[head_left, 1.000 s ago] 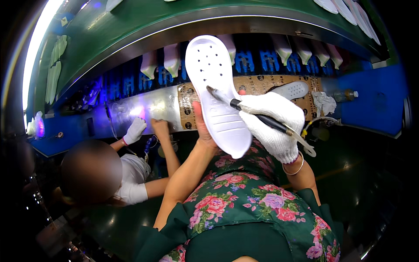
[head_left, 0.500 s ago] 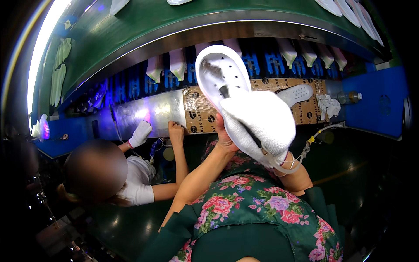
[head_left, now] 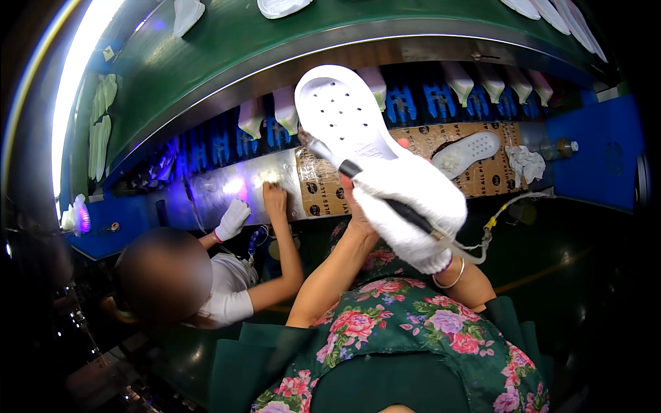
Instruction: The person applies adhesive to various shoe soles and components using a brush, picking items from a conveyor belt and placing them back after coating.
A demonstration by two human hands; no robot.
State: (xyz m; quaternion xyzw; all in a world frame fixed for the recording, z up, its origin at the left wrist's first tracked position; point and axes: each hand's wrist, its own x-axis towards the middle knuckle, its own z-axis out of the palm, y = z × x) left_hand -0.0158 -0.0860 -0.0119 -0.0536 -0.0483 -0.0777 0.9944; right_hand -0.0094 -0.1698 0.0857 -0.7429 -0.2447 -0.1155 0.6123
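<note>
A white shoe sole (head_left: 337, 103) with small holes in its upper face is held up in front of me, toe end pointing away. My bare left hand (head_left: 361, 219) is closed around its left side and underside; most of the fingers are hidden behind it. My right hand (head_left: 413, 196), in a white knitted glove, is closed on a brush (head_left: 350, 167) with a dark handle. The brown bristle tip is at the sole's left rim. From the brush's rear end runs a clear hose (head_left: 471, 257) past my right wrist.
On the cardboard-covered ledge (head_left: 315, 180) lie another white sole (head_left: 475, 150), a crumpled white cloth (head_left: 525, 165) and a bottle (head_left: 566, 148). Behind runs a green conveyor belt (head_left: 227, 34) with shoe parts. At left, a co-worker's gloved hand (head_left: 233, 219) and bare hand (head_left: 274, 199) work at the metal ledge.
The brush tip has moved from the sole's inner face out to its left rim. The sole has shifted slightly left, and its holed face shows more fully.
</note>
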